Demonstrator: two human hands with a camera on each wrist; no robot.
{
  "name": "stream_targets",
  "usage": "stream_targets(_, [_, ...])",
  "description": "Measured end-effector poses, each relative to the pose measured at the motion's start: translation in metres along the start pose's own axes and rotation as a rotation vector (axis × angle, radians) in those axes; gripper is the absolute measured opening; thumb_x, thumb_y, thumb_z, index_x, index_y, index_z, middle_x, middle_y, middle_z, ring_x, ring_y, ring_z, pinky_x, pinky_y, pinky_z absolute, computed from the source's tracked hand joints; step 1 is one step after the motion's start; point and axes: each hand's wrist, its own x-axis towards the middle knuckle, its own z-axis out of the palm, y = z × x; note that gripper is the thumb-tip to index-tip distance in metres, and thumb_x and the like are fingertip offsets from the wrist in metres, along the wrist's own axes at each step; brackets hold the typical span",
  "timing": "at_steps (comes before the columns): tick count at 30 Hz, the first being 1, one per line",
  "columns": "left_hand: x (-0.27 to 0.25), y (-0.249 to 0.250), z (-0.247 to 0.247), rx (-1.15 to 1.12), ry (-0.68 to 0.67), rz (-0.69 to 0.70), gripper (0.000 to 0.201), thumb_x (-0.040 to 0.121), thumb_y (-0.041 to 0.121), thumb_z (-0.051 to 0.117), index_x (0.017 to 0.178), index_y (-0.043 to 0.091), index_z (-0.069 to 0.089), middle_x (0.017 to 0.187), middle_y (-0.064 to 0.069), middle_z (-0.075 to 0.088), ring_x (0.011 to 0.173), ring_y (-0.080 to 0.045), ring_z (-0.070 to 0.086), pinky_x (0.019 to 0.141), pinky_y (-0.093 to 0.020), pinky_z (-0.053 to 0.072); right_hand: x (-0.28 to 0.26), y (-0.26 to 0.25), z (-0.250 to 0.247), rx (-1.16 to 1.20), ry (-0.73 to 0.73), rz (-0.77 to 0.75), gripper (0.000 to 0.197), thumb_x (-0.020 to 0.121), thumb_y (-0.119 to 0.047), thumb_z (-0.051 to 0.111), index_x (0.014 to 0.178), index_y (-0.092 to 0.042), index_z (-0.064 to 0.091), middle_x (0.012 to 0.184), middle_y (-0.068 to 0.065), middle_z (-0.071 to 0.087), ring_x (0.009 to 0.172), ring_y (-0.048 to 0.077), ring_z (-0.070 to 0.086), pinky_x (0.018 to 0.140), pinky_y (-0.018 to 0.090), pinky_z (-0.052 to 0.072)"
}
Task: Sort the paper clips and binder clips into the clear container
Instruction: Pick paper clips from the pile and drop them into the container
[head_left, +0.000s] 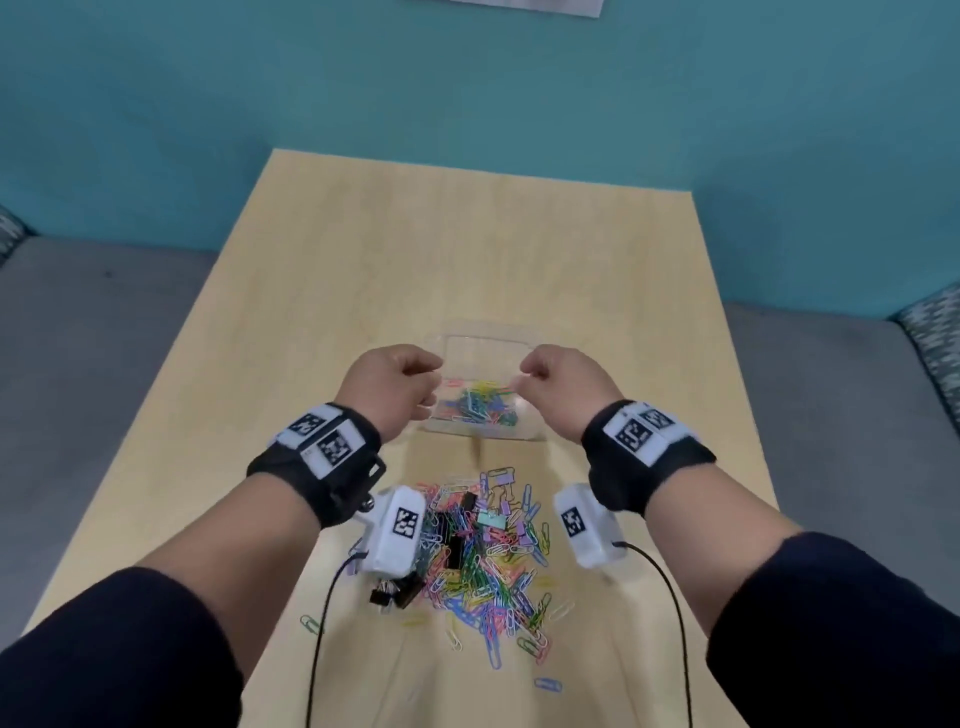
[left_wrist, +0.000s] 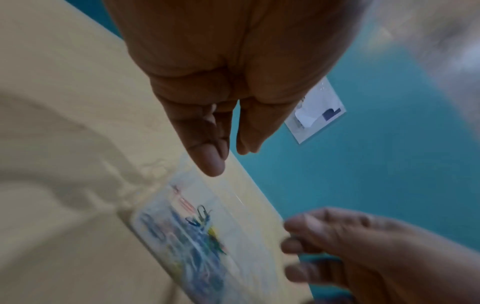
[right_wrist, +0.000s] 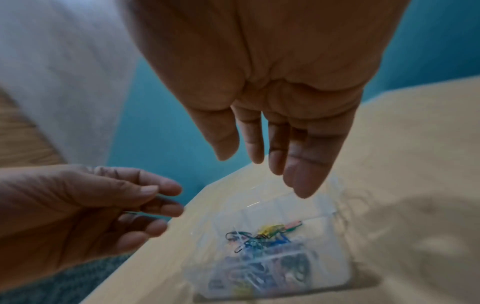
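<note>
– Fingers (left_wrist: 210, 160) on your left hand (head_left: 395, 384): how do they hang?

– Loose and pointing down, close together, with nothing between them. Your right hand (head_left: 558, 387) is much the same: its fingers (right_wrist: 301, 176) droop downward, relaxed and a little apart, and they hold nothing that I can see.

– Where are your hands over the table (head_left: 467, 234)?

– Both hover above the clear container (head_left: 483, 338), your left hand at its left edge and your right hand at its right edge, with a gap between them. Neither one touches it, as far as the wrist views show; both are blurred.

– And the container itself?

– It sits on the wood near the middle of the table, just beyond your wrists. A small heap of coloured paper clips (head_left: 480, 402) lies in its near part; the far part looks bare. The dividers are too faint to tell which compartment they are in.

– What about what lies outside it?

– On the near side, between your forearms, a loose pile of paper clips (head_left: 493, 577) is spread on the table. Mixed into it are black binder clips (head_left: 387, 595) at the left edge and a mint binder clip (head_left: 491, 519) nearer the container.
</note>
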Motion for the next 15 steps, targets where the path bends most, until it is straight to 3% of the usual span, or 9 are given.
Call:
stream_targets(3, [-0.027,-0.040,-0.042,0.139,0.146,-0.043,0.016,0.088,0.006,0.057,0.098,0.015,0.067,0.082,-0.004,0.066,0.071,-0.022,0.065,0.068,-0.036,0.059,-0.039,0.030,0.002,-0.088,0.022,-0.025,0.027,0.091,-0.028,0.053,0.114,-0.016,0.063,0.109,0.002,0.066,0.097,0.022,0.061,0.084,0.032,0.048])
stream_targets(5, [-0.056,-0.077,-0.071,0.327,0.207,-0.149,0.013,0.086,0.010,0.056,0.089,0.019,0.066,0.081,-0.003,0.068,0.064,-0.022,0.067,0.071,-0.041,0.058,-0.071,0.060,0.016,-0.127,-0.054,0.005,0.026,0.091,-0.024,0.052,0.113,-0.016,0.063,0.110,0.003,0.065,0.098,0.022,0.061,0.083,0.029,0.046])
stream_targets(7, [-0.092,-0.111,-0.087,0.468,0.147,-0.279,0.010,0.084,0.014,0.056,0.085,0.020,0.064,0.080,-0.004,0.069,0.064,-0.023,0.066,0.070,-0.041,0.057,-0.101,0.092,0.035,-0.174,-0.137,0.013,0.025,0.091,-0.023,0.052,0.114,-0.018,0.061,0.110,0.003,0.061,0.100,0.021,0.060,0.080,0.027,0.042])
stream_targets(9, [-0.122,-0.136,-0.084,0.554,0.054,-0.350,0.009,0.084,0.015,0.057,0.084,0.022,0.063,0.086,-0.005,0.067,0.073,-0.023,0.063,0.072,-0.036,0.053,-0.129,0.114,0.055,-0.169,-0.191,0.018,0.030,0.091,-0.022,0.051,0.120,-0.021,0.057,0.112,0.000,0.054,0.103,0.018,0.058,0.087,0.028,0.043])
stream_targets(15, [-0.166,-0.163,-0.033,0.642,0.034,-0.170,0.013,0.082,0.011,0.061,0.091,0.020,0.066,0.091,-0.005,0.052,0.081,-0.027,0.058,0.074,-0.032,0.043,-0.189,0.119,0.111,-0.159,-0.118,-0.025,0.039,0.080,-0.026,0.052,0.119,-0.023,0.056,0.104,-0.006,0.041,0.099,0.020,0.054,0.091,0.033,0.044])
